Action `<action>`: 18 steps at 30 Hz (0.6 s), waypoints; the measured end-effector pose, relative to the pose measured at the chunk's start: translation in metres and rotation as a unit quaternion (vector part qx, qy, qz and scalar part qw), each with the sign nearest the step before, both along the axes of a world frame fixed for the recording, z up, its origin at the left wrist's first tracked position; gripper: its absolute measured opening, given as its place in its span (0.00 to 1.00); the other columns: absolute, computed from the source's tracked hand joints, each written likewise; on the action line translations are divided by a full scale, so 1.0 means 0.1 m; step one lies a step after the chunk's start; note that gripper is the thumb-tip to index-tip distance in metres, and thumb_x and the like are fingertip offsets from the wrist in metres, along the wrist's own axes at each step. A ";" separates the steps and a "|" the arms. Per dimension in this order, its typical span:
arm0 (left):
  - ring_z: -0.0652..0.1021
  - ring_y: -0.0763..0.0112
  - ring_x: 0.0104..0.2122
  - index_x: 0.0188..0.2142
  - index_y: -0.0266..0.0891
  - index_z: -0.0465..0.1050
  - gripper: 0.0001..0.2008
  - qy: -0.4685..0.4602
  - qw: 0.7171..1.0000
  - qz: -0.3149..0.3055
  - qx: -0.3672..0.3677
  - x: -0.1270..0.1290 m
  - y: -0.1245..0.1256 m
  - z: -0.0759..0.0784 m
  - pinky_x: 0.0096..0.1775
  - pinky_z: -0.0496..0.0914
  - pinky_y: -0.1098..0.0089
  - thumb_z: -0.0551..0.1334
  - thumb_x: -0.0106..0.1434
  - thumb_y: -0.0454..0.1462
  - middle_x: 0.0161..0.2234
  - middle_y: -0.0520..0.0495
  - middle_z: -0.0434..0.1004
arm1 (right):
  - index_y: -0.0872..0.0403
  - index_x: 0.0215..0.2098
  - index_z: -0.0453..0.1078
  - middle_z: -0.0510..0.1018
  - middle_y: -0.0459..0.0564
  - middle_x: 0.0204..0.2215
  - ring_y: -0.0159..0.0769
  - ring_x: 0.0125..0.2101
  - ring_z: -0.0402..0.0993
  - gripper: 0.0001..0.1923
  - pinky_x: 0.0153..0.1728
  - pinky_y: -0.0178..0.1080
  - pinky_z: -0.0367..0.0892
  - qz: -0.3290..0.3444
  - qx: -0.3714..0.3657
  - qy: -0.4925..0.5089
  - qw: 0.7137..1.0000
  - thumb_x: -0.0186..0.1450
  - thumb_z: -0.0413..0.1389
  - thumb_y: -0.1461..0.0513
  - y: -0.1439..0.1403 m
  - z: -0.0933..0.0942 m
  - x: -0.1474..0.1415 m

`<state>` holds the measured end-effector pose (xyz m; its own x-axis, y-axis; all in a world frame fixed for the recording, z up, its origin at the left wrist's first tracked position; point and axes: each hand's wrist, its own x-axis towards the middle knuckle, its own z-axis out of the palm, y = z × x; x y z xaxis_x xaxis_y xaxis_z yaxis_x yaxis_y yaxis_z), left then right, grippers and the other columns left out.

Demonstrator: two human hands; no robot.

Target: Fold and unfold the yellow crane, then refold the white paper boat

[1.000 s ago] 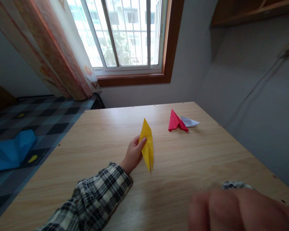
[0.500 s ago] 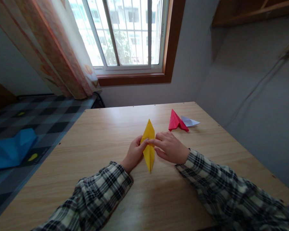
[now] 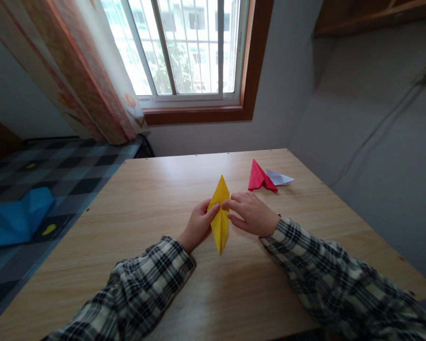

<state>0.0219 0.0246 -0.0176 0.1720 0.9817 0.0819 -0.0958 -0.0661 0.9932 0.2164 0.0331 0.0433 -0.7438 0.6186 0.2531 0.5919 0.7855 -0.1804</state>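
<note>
Left hand (image 3: 198, 221) pinches yellow folded paper (image 3: 219, 231) over mid-worktop; right hand (image 3: 252, 214) has fingertips at its right edge, can't tell if gripping. Worktop (image 3: 145, 203): pale wood grain, red folded paper (image 3: 257, 176) and white folded paper (image 3: 280, 178) far right. Checked bed (image 3: 92, 158) left, barred window (image 3: 184, 57) beyond.

Head camera: one view, worn above the near side of the table (image 3: 156, 199), looking forward and down.
Table: seen at a slant, both far corners in frame, near left corner cut off.
Sleeves (image 3: 156, 279): close to the lens, entering from below.
Window (image 3: 195, 57): ahead, beyond the far edge.
Bed (image 3: 78, 166): past the left edge.
Wall (image 3: 376, 175): past the right.
</note>
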 end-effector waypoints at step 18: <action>0.75 0.67 0.32 0.41 0.33 0.77 0.21 -0.031 0.999 0.004 -0.024 0.03 -0.03 0.09 0.34 0.68 0.70 0.68 0.57 0.49 0.35 0.45 0.78 | 0.55 0.54 0.66 0.77 0.56 0.46 0.43 0.46 0.72 0.16 0.47 0.45 0.59 -0.005 -0.026 0.001 1.000 0.68 0.53 0.62 0.01 0.01 0.01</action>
<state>0.0248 0.0213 -0.0091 0.1600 0.9861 0.0443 -0.1571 -0.0188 0.9874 0.2175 0.0337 0.0441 -0.7379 0.6376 0.2214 0.5987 0.7697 -0.2214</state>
